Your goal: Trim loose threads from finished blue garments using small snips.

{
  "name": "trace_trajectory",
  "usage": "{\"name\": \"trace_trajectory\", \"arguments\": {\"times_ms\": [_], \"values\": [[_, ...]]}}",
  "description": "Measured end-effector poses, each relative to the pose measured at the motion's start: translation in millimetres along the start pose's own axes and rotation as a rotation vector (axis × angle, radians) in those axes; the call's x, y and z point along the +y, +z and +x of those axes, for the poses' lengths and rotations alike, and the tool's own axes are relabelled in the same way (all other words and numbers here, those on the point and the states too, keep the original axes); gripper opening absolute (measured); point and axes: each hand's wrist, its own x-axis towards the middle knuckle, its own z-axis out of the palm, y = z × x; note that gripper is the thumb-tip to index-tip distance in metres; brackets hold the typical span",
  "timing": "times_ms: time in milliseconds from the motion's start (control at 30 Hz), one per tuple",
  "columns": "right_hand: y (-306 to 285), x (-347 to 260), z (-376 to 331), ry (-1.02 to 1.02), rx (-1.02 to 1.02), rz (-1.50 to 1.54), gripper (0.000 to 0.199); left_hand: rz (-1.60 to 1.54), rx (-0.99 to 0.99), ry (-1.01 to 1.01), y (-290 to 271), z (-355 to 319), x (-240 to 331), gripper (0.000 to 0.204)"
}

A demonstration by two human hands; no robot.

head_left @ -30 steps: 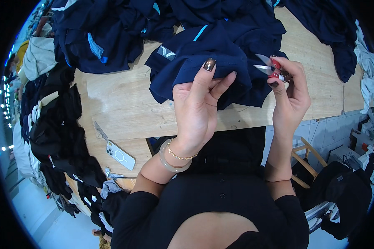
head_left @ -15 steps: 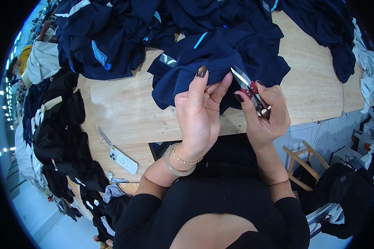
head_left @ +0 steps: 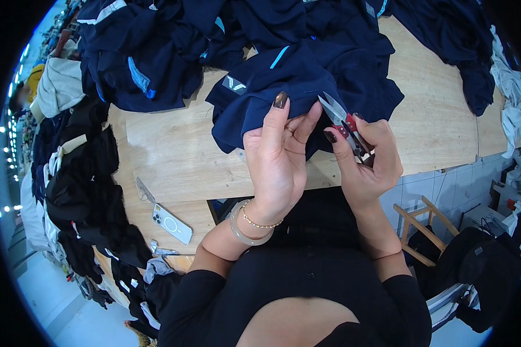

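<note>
A navy blue garment (head_left: 353, 87) with a grey patch and a light blue strip lies on the wooden table. Its near edge is pinched between the thumb and fingers of my left hand (head_left: 278, 150). My right hand (head_left: 373, 156) is closed around small red-handled thread snips (head_left: 338, 115). The blades are slightly apart and point up and to the left, with their tips close to my left fingertips and the cloth. Whether a thread lies between the blades is too small to tell.
More navy garments (head_left: 139, 58) are heaped across the back of the table (head_left: 434, 115). Black garments (head_left: 81, 179) pile along the left side. A white phone (head_left: 172, 224) lies near the left front. To the right stand a wooden stool frame (head_left: 417, 231) and a black cloth item (head_left: 486, 277).
My right hand and the snips have shifted slightly left, bringing the blade tips nearer my left fingertips. My left hand and the garment have stayed in place.
</note>
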Motion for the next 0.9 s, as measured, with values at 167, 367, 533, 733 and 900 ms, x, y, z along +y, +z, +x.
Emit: {"name": "trace_trajectory", "arguments": {"times_ms": [167, 367, 533, 733, 900], "values": [[-1, -1, -2, 0.01, 0.025, 0.011, 0.032, 0.005, -0.011, 0.0, -3, 0, -2, 0.023], [7, -3, -1, 0.052, 0.038, 0.022, 0.029, 0.016, -0.029, 0.017, -3, -1, -4, 0.022], [9, -4, 1, 0.074, 0.047, 0.038, 0.026, 0.015, -0.029, 0.035, -3, -3, -6, 0.022], [9, -2, -1, 0.102, 0.053, 0.053, 0.023, 0.033, 0.002, 0.025, -3, -2, -5, 0.022], [6, 4, -7, 0.229, 0.146, 0.207, 0.024, 0.024, -0.007, 0.061, -4, 1, -3, 0.021]]}}
